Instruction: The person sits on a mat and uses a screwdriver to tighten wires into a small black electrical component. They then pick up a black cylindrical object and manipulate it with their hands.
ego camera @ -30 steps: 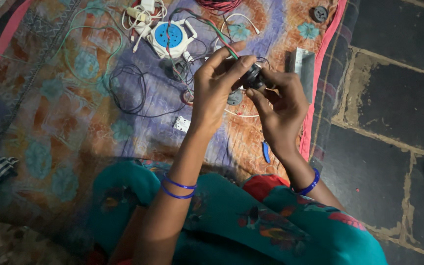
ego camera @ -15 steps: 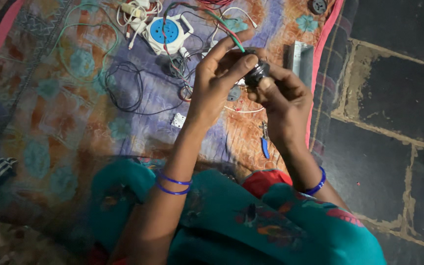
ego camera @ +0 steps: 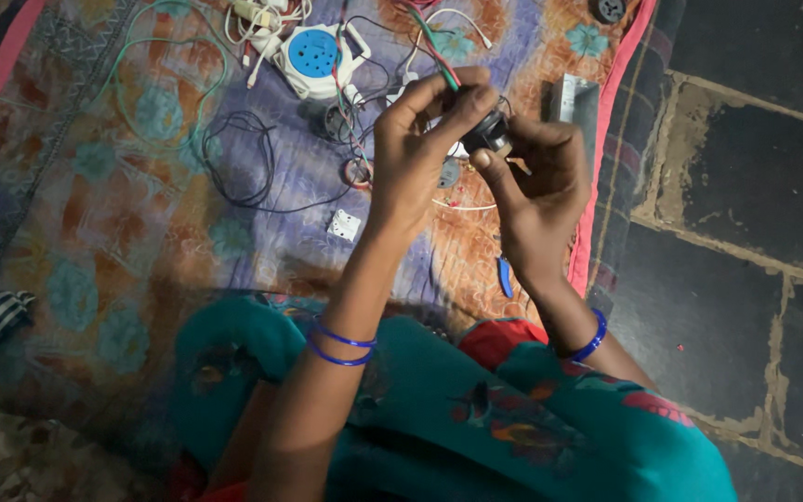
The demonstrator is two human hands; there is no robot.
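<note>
- Centrally, a small black round part (ego camera: 487,132) is held up above a patterned cloth (ego camera: 141,214), pinched between both hands.
- Left hand (ego camera: 417,153): fingers curled together, thumb and fingertips closed on the upper left side of the black round part; blue bangles (ego camera: 338,342) circle its forearm.
- Right hand (ego camera: 539,177): fingers wrapped around the black round part from the right and from beneath, thumb pressed against its lower edge; a blue bangle (ego camera: 592,336) sits on that wrist.
- Red and green wires (ego camera: 434,42) run from the top of the black round part up toward the far edge of the cloth.
- Blue and white round socket box (ego camera: 316,58): lies on the cloth beyond the left hand, well apart from it, among loose white cables.
- Black cable loop (ego camera: 239,167): lies flat on the cloth to the left of the hands.
- Small white square part (ego camera: 343,224): rests on the cloth just below and left of the left wrist.
- Grey metal piece (ego camera: 575,100): lies at the pink edge of the cloth, just beyond the right hand.
- Blue-handled tool (ego camera: 505,277): lies on the cloth near the right forearm, partly hidden.
- Dark stone floor (ego camera: 745,186): borders the cloth on the right.
- Teal patterned garment (ego camera: 476,418): fills the lower foreground.
</note>
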